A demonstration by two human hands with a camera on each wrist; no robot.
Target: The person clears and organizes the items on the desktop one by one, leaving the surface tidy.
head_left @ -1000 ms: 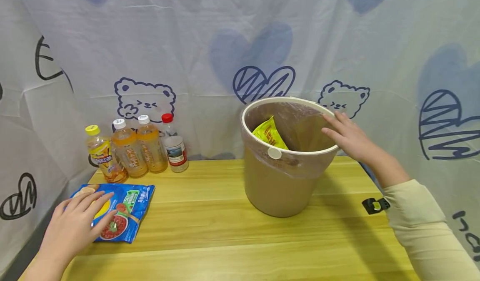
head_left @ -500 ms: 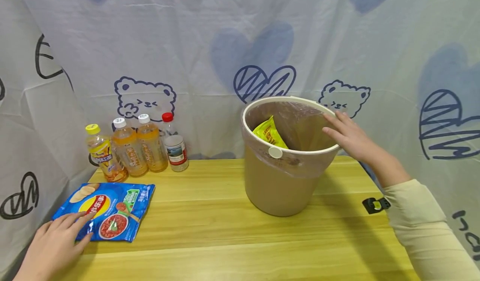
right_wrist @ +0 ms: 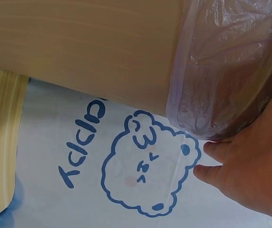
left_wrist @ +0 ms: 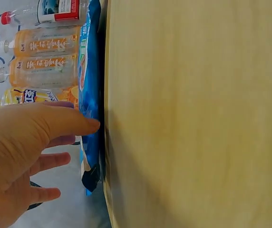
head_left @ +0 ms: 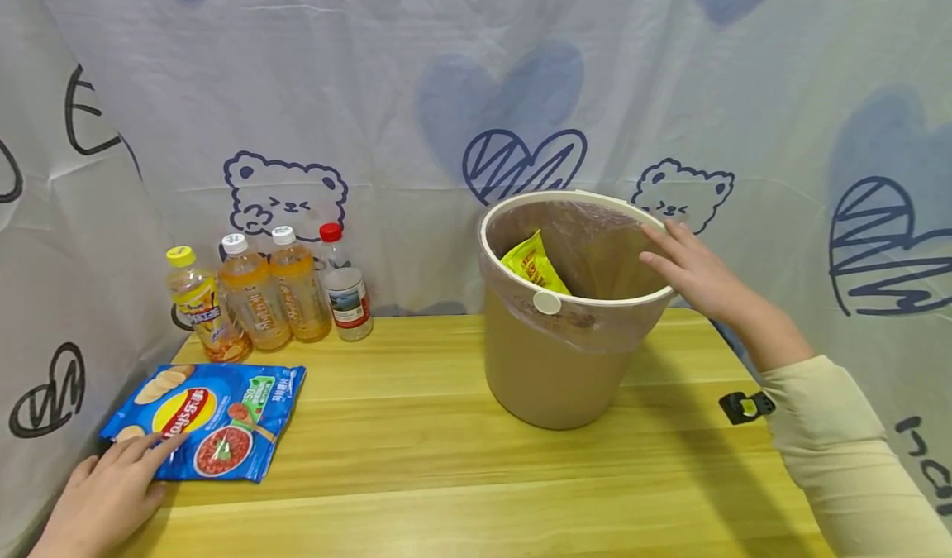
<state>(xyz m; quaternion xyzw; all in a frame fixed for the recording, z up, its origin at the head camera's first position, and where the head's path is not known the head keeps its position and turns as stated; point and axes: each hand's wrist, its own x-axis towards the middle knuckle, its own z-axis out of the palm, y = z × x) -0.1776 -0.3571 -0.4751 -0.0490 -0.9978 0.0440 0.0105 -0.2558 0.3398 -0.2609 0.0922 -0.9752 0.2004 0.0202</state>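
Note:
My left hand [head_left: 107, 492] is at the near left corner of a blue bag of Lay's chips [head_left: 223, 426] lying flat on the table. Its fingertips reach over the bag's near edge; in the left wrist view the thumb overlaps the blue bag [left_wrist: 89, 85] and the other fingers are spread. On the right, my right hand [head_left: 695, 273] rests on the white rim of a beige trash bin [head_left: 558, 376], fingers mostly straight. A clear liner bag [right_wrist: 207, 71] is folded over the rim. Inside the bin sits a yellow packet [head_left: 534, 264].
Behind the chip bag stand several bottles: a yellow-capped drink bottle [head_left: 204, 310], two orange-labelled bottles [head_left: 256, 302] with white caps, and a red-capped water bottle [head_left: 347, 293]. A small black strap-like item [head_left: 746, 407] shows by the right sleeve. A patterned curtain [head_left: 402, 87] surrounds the wooden table [head_left: 416, 459].
My left hand has drawn back from over the middle of the chip bag to its near left corner, uncovering the logo. The right hand stays at the bin's rim.

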